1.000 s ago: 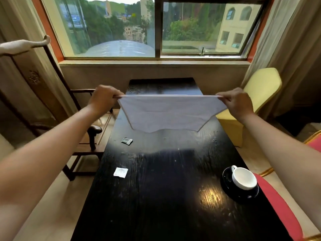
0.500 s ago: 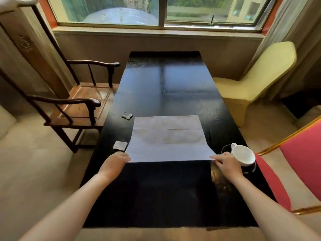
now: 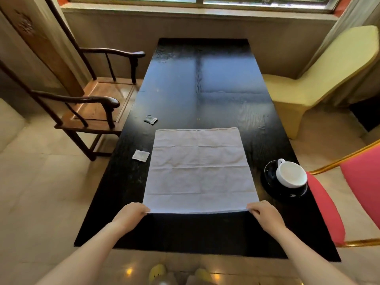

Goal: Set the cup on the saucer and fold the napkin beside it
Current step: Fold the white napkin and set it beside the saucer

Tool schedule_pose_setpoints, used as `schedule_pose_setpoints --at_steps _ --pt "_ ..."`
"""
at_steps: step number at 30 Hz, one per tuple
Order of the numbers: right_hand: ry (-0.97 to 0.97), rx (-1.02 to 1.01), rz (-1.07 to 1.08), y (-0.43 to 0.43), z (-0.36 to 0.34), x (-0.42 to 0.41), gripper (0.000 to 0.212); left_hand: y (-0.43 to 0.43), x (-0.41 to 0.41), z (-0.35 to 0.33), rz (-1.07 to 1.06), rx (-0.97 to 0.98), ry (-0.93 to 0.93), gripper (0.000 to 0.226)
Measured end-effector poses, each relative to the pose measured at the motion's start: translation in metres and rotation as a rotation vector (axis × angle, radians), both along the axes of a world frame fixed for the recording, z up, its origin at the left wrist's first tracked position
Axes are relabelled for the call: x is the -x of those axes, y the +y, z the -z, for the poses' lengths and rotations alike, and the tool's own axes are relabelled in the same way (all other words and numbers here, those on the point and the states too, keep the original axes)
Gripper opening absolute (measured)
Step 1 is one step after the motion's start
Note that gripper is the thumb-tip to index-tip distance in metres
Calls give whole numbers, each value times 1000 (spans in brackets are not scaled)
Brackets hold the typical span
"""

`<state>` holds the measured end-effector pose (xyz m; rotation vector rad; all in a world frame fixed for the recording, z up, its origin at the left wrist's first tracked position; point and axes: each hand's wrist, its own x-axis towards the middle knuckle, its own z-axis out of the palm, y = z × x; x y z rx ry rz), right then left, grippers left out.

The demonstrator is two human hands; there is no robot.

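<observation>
A white napkin lies spread flat on the black table, creased into squares. My left hand pinches its near left corner and my right hand pinches its near right corner, both at the near edge. A white cup stands on a black saucer to the right of the napkin, close to the table's right edge, its handle pointing away from me.
Two small packets lie left of the napkin: a white one and a dark one. A wooden armchair stands at the left, a yellow covered chair at the far right, a red chair at the near right.
The napkin, held up in the air a second ago, now lies flat on the table. Both hands have come down and toward me with its near corners.
</observation>
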<state>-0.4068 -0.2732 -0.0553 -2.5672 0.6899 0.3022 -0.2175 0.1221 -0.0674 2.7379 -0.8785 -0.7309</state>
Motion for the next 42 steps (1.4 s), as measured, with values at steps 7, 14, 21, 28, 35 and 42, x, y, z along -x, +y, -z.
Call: schedule_pose_setpoints --at_steps 7,14,21,28,35,42 --pt "156 -105 -80 -25 -15 -29 28 -14 -24 -7 -246 113 125 15" --pt "-75 -369 138 -64 -44 -80 16 -35 -85 -41 -614 409 187 14" --pt "-326 -491 326 -87 -70 -163 11 -76 -170 -53 -858 710 337 20" --pt "-449 -417 552 -104 -53 -241 13 -120 -247 -29 -925 777 314 27" --pt "-454 -224 595 -110 -6 -293 18 -152 -282 19 -900 573 75 31" --pt "-414 -144 646 -115 35 -320 24 -167 -282 46 -863 475 -90 22"
